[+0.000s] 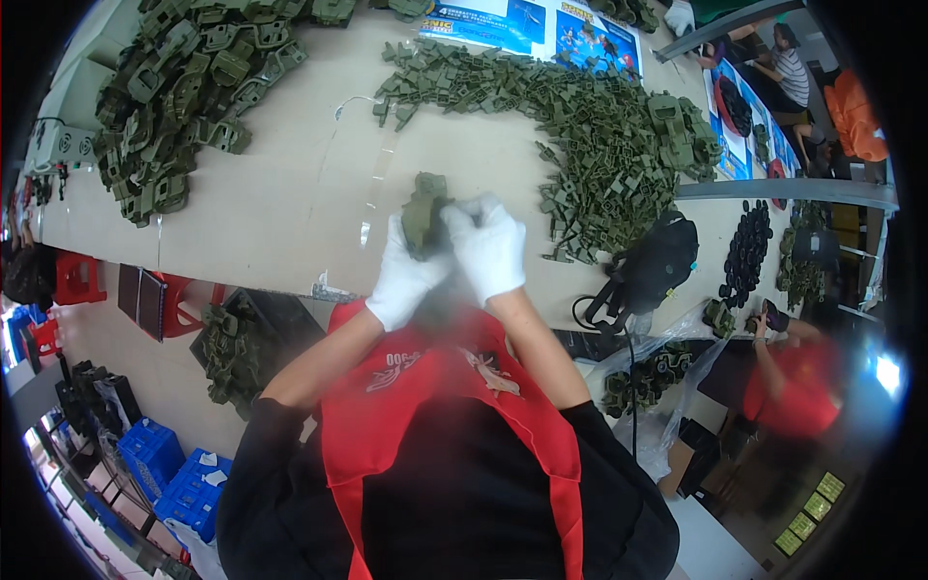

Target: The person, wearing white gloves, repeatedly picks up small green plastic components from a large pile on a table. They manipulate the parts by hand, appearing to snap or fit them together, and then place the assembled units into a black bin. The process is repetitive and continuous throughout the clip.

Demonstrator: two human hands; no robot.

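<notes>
Holding a green plastic part [422, 215] up over the near side of the table [290, 217], I have my left hand [406, 275] wrapped around its lower end. My right hand [486, 244] is right beside it, with the fingers bent in toward the part's right side. I can't tell if those fingers pinch the part, or a little piece, or just touch it. Both my hands have white gloves on. The part points up and away from me, and its bottom is hidden by my gloves. Far to the left on the table is a big heap of chunky green parts [198, 87]. Ahead and to the right, lots of small green pieces [599, 145] lie in a long, curvy pile. Two blue picture sheets [493, 24] lie behind that pile. Near the table's front edge, to my right, sits a black bag [657, 266]. Past it are many small black pieces [746, 251]. I wear a red apron [362, 435] over a black top. Down on my left, more green parts [230, 358] are by a dark bin [280, 324], and blue crates [193, 488] stand on the floor [145, 372]. Over on my right is another person [797, 387] in red.
</notes>
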